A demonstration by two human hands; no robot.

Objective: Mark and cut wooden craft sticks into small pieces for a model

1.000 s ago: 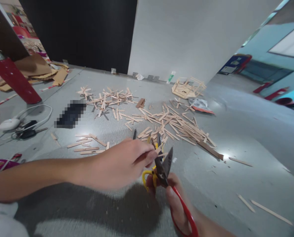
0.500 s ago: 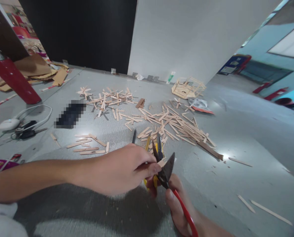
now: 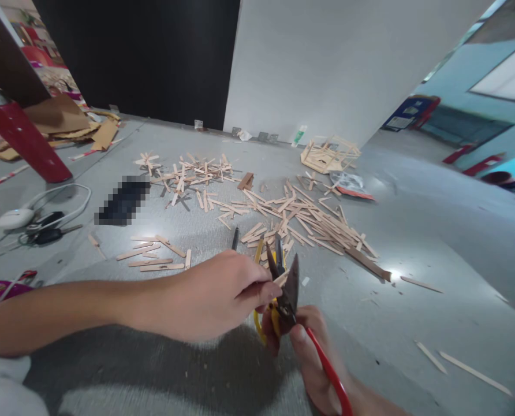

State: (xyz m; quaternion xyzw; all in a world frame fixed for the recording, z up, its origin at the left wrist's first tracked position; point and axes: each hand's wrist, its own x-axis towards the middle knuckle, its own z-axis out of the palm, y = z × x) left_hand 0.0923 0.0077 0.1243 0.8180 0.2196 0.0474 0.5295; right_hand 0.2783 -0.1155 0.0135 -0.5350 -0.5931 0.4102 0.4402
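My right hand (image 3: 312,358) is closed around red-handled snips (image 3: 290,289), their dark blades apart and pointing away from me. My left hand (image 3: 231,297) is closed, pinching a short wooden craft stick (image 3: 281,279) between thumb and fingers. The stick's end lies between the two blades. Below the blades, partly hidden by my hands, is a yellow-handled tool (image 3: 258,326) whose kind I cannot make out. A utility knife (image 3: 279,247) and a black pen (image 3: 235,238) lie just beyond my hands.
Loose craft sticks (image 3: 327,225) are piled ahead, with a smaller group (image 3: 156,263) at left. A hexagonal stick frame (image 3: 329,156) stands beside a plastic packet (image 3: 353,186). Keys (image 3: 47,234), a white cable (image 3: 86,199) and a red flask (image 3: 28,141) are on the left.
The snips have turned slightly upright and their blades have come a little closer together around the stick. A small pale piece now shows on the surface right of the blades.
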